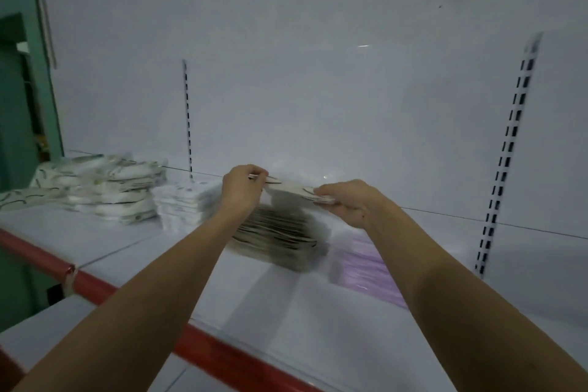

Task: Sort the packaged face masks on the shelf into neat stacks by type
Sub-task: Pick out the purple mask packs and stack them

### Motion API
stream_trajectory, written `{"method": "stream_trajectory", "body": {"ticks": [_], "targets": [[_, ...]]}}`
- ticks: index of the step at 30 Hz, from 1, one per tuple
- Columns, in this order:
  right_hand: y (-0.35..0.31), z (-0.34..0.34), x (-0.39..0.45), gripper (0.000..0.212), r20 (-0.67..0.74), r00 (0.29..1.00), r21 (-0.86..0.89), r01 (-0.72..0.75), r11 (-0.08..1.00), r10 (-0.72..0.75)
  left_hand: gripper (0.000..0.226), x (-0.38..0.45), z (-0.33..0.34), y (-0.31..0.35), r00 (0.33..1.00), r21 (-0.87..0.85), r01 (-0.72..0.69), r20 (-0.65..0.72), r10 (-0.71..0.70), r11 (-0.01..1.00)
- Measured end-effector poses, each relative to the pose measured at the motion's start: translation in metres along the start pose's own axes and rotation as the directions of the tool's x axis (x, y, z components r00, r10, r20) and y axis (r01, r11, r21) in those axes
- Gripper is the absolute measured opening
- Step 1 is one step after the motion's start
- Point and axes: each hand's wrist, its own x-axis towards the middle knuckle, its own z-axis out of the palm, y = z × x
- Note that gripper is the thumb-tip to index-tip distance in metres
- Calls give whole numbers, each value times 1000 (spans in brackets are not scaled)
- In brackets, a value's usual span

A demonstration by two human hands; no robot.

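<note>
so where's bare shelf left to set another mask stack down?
Bare: the shelf front strip between the red edge rail and the grey stack; also far right, past the pink packs. Crowded: left back, green-print packs against the white stack. Both hands hold a pack over the grey stack.

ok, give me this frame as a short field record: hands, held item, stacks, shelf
left hand: pinches left end of held packet
right hand: grips right end of held packet
held packet: flat, level, above the beige stack
beige stack: blurred, centre of shelf
white stack: left of beige stack
leaf-print pile: far left, untidy
pink packets: flat, right of beige stack
shelf: white, red front edge
</note>
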Motion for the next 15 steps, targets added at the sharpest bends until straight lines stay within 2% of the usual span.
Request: {"method": "stream_trajectory", "body": {"ticks": [3,5,8,10,12,13,14,15], "targets": [[9,13,22,13,66,993,-10,-102,995,102,30,24,7,-29,988,222,-52,157,17,974],[15,18,32,18,57,989,-57,-130,990,133,36,36,9,-42,965,357,-138,259,44,924],[22,28,35,21,-47,987,-298,-163,940,156,45,45,7,-53,916,484,-277,395,74,830],[25,36,37,30,-150,982,-557,-178,812,113,51,49,4,-61,896,560,-351,435,94,751],[28,42,37,60,-219,976,-855,-183,486,-16,54,53,1,-68,878,656,-450,449,165,606],[27,45,37,70,-248,960,-921,-191,340,-133,53,55,0,-71,865,681,-491,457,208,543],[25,48,35,71,-265,936,-934,-189,304,-232,50,58,-1,-73,849,689,-526,464,253,499],[21,52,30,66,-276,911,-930,-173,324,-307,46,60,-4,-75,832,684,-555,462,308,473]]}}
